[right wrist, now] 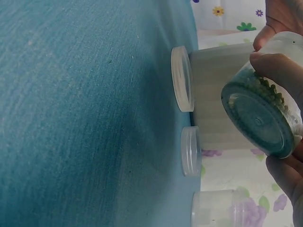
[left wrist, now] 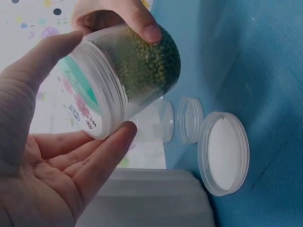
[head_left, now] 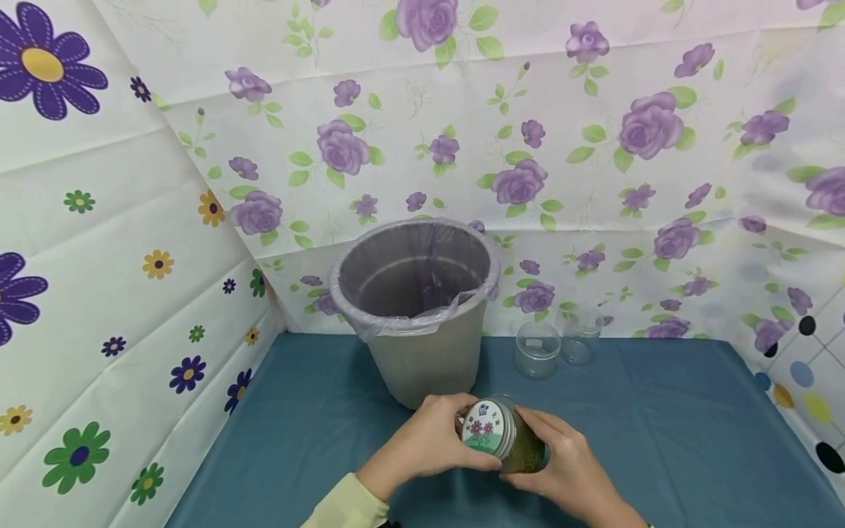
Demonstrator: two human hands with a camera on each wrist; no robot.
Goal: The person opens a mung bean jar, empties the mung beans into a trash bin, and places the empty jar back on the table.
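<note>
A clear jar of green beans (left wrist: 149,61) is tilted in the air above the table, held between both hands. On it is a lid (head_left: 483,427) with a printed label of pink flowers. My left hand (head_left: 439,438) pinches the lid's edge, thumb on one side and fingertips on the other. Around the jar's body my right hand (head_left: 561,458) curls its fingers and thumb, toward the base. In the left wrist view, a loose clear screw lid with a white inside (left wrist: 223,153) lies on the table beyond the jar. The jar mostly hides it in the head view.
A grey bin (head_left: 422,359) with a thin purplish liner stands behind the hands. Right of it are a short clear container (head_left: 538,352) and a taller clear container (head_left: 581,336), close together. Flowered sheets hang at the back and left of the blue-covered table (head_left: 660,425).
</note>
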